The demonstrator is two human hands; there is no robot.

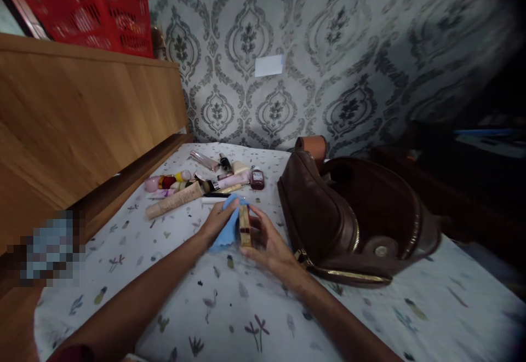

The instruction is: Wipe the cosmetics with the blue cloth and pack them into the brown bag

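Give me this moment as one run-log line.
left hand: holds blue cloth | right hand: holds small gold-toned case | right side: open brown bag | beyond hands: beige tube among cosmetics

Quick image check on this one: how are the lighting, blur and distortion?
Head view: dim overall, the far right sinking to near black and the bag dark inside; head view: faint glints on the zip; head view: the right hand looks soft, possibly motion blur, and lettering on the tube is unreadable; head view: wide-lens stretching toward the edges, pixelated patch lower left.
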